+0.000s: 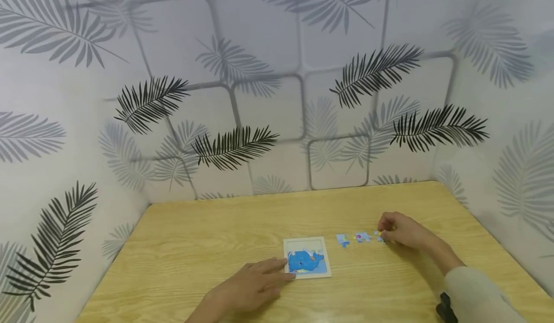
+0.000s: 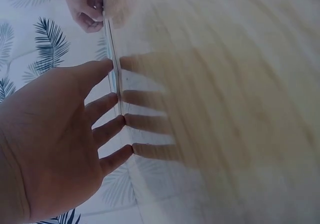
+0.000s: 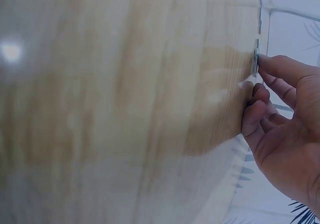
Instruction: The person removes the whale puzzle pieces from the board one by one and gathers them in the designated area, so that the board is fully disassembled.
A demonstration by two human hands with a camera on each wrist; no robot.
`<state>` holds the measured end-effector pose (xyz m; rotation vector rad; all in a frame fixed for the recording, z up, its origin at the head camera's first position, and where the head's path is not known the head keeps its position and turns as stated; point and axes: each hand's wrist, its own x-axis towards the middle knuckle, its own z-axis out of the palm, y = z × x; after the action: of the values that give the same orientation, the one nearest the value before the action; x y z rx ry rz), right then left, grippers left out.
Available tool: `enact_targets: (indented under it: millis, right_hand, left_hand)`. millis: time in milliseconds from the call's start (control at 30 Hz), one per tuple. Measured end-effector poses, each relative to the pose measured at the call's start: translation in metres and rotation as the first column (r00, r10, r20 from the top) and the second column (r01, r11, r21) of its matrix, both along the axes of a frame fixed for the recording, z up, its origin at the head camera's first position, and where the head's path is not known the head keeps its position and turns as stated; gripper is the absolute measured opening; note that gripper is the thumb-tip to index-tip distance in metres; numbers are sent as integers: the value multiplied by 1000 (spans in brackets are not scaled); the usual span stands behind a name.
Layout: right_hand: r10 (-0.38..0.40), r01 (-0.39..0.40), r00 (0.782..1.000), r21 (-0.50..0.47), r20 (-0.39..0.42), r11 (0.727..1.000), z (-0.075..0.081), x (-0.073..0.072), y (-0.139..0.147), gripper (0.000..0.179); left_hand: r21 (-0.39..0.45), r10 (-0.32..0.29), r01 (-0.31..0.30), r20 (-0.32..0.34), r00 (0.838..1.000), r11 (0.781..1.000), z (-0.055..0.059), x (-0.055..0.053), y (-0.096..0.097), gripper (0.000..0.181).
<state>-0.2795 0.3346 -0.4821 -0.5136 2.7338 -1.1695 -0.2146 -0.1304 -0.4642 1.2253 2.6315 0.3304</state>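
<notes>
A square puzzle board (image 1: 321,276) with a white border and a blue whale picture lies on the table. My left hand (image 1: 253,284) rests at its left edge, fingers spread and fairly straight, fingertips touching the border. To the right of the board, two loose puzzle pieces lie in a row: a light blue piece (image 1: 343,240) and a blue piece with a pink spot (image 1: 362,237). At the row's right end, my right hand (image 1: 402,229) pinches a blue and yellow puzzle piece (image 1: 377,233) low at the table. The fingers partly cover that piece.
The wooden table (image 1: 195,236) reaches back to a wall (image 1: 277,164) with a leaf pattern, and similar walls stand on both sides. A small black object (image 1: 446,307) shows beside the right sleeve (image 1: 476,289).
</notes>
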Motion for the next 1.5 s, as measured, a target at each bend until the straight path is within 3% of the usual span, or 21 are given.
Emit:
enact_targets:
  millis: [267,500,600,833,1067,1500]
  right_hand:
    - [-9,11,998,36,-58,999,-1,3,-5,11]
    - [-41,42,999,-87,17,995,6,10,-3,26]
    - [-34,34,999,-112,4,993,8,7,-12,30]
    - [76,-72,997,-183,15,980,17,3,-66,31]
    - [230,-220,973,-245,14,944,18,2,-124,32]
    - [284,-268,957,-200,56,943,7,2,-181,34]
  left_hand:
    - [-6,-20,20,2,1000,1000,-3,-3,-4,49]
    - [-19,-2,2,1,1000,1000,2,0,-3,51]
    - [-28,13,-12,15,1000,1000,3,0,-4,50]
    - [-41,2,-1,23,1000,999,4,-2,-3,50]
    - [-65,15,-14,15,1000,998,2,-5,0,50]
    - [-68,8,-5,39,999,998,6,-3,-3,51]
